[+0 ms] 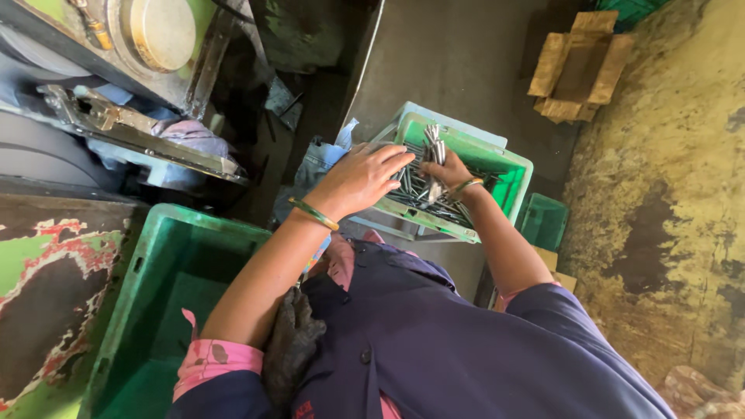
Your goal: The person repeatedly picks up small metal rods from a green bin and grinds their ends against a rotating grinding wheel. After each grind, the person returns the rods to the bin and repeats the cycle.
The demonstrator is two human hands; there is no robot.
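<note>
Workshop floor, dark and stained, with a worn yellowish patch off beyond the right hand. Seen from above, over the person's own dark blue shirt and pink cuffs.

Green plastic crate (514, 175), directly under both hands, tilted, resting on or against a pale blue crate (458, 124) whose rim shows just past it. Inside: a loose heap of slim grey metal rods (423, 195), lying mostly one way along the bottom, covering the nearer part; the far end shows bare green floor.

Right hand (448, 172), green bangle at the wrist, is inside the crate, fingers closed around a small bundle of rods (433, 144) that stands up out of the fist above the heap.

Left hand (362, 180), also with a green bangle, lies flat and spread, palm down, on the near rim and over the heap's edge, fingertips touching the rods. Not gripping anything that can be seen.

Large green tub (178, 264) sits below the left forearm, close to the body; what shows of its bottom is bare. Small dark green bin (545, 222) just outside the right forearm; contents cannot be told.

Cardboard pieces (578, 66) lie well beyond the right hand. Grey-green machine (116, 85) with a round metal disc stands beyond the left hand.
</note>
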